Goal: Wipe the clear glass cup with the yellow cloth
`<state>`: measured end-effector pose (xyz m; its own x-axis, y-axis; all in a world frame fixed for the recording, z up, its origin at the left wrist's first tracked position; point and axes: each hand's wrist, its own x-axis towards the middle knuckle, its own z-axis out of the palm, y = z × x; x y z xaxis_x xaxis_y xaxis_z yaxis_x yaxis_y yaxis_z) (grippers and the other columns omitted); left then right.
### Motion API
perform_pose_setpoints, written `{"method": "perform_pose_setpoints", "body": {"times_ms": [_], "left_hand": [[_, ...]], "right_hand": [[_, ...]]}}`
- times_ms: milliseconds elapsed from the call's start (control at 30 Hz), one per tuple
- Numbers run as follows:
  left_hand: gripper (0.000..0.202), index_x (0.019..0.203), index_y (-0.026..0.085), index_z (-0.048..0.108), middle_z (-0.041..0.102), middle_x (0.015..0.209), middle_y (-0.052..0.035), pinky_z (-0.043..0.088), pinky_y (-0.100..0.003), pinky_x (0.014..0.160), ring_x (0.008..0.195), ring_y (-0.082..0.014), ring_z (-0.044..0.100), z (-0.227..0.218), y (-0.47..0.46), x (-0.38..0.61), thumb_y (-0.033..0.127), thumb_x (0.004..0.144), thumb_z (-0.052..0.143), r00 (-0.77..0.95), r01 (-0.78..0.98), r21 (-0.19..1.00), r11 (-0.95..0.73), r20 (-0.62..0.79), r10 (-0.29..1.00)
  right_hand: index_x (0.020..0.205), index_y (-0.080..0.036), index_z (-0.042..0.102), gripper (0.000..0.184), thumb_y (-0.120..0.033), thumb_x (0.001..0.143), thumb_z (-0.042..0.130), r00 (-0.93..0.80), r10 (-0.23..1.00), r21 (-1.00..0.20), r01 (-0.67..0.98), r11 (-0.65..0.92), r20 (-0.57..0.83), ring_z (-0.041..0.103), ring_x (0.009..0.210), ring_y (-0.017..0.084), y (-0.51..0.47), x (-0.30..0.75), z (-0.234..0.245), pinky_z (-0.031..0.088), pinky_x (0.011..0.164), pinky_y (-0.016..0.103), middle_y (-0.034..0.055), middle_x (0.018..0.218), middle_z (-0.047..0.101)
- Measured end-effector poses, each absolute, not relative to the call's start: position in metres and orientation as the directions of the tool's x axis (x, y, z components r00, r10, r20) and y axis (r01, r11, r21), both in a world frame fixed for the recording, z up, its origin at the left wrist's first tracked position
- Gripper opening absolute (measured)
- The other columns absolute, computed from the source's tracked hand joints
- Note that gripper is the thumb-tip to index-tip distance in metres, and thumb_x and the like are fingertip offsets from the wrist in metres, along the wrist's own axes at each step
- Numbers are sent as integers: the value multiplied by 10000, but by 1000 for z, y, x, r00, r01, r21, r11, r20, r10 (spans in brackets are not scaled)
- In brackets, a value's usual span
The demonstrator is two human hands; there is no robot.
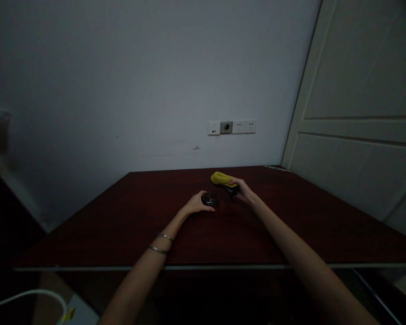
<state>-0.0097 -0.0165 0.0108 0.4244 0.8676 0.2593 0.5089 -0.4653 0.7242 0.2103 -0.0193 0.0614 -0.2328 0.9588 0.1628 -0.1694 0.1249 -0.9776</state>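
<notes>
A small round dark glass dish sits on the dark red table. Around its left side curves my left hand, thumb on the near side and fingers on the far side. My right hand grips a yellow and black object with a rounded, soft-looking front end, held tilted a little beyond and to the right of the dish. Dim light hides what kind of object it is; its black underside shows near my fingers. The two hands are apart.
The table reaches back to a pale wall with a row of sockets. A white panelled door stands along the right. Below the front edge on the left is a white cable.
</notes>
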Motion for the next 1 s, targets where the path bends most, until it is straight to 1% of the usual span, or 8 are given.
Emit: {"method": "perform_pose_setpoints", "body": {"times_ms": [100,167,333,500,600,700,867,1000], "left_hand": [[803,1131,140,471,585,1074,-105,413,-341,868,992,-235,547,10,-14,-10,385,432,782,466,434,771,-465,249,849],[804,1151,137,459,572,1098,-111,405,-341,884,1008,-230,539,11,-14,-11,377,452,776,498,398,787,-471,246,832],[847,1137,130,510,547,1124,-139,345,-396,939,1087,-294,469,11,-13,-12,452,399,772,418,569,685,-455,236,877],[630,977,134,614,637,950,-76,406,-349,854,943,-260,552,16,-13,-12,463,456,742,504,538,660,-524,246,828],[566,937,118,627,654,884,-54,437,-310,783,853,-229,582,17,-13,-12,448,489,732,555,487,670,-560,257,791],[561,929,107,628,654,878,-51,449,-293,743,834,-220,586,14,-10,-12,440,490,734,566,458,673,-581,283,774],[622,1012,118,602,643,966,-68,435,-309,809,908,-222,570,10,-7,-11,414,485,747,562,420,673,-609,334,756],[579,970,114,623,650,931,-69,432,-305,808,893,-221,575,10,-8,-10,419,492,742,564,423,661,-620,343,751]], "right_hand": [[990,-143,595,411,-188,613,437,-207,959,-967,-204,153,195,625,738,173,-15,218,51,481,637,229,50,869,673],[969,-147,605,366,-216,634,475,-134,978,-980,-141,140,159,622,689,163,-10,220,41,472,575,217,44,844,679],[828,-104,645,246,-195,615,562,-5,994,-991,67,113,113,582,522,142,3,221,25,432,465,209,36,625,663],[910,-148,649,377,-72,546,588,-82,962,-939,213,271,260,607,704,152,6,218,32,468,660,235,12,809,681],[1006,-167,623,427,-71,599,541,-288,846,-726,435,533,449,596,870,181,2,210,40,440,819,299,34,980,657],[1126,-187,556,506,-52,646,467,-499,696,-462,522,717,516,540,1030,181,-5,198,48,379,924,323,44,1127,597],[1192,-245,495,540,-52,691,443,-721,575,-150,565,811,387,479,1129,171,-9,180,56,366,944,314,25,1219,537],[1191,-263,495,522,-76,705,462,-746,587,-46,606,794,315,493,1117,177,-10,178,61,389,916,302,21,1213,543]]}}
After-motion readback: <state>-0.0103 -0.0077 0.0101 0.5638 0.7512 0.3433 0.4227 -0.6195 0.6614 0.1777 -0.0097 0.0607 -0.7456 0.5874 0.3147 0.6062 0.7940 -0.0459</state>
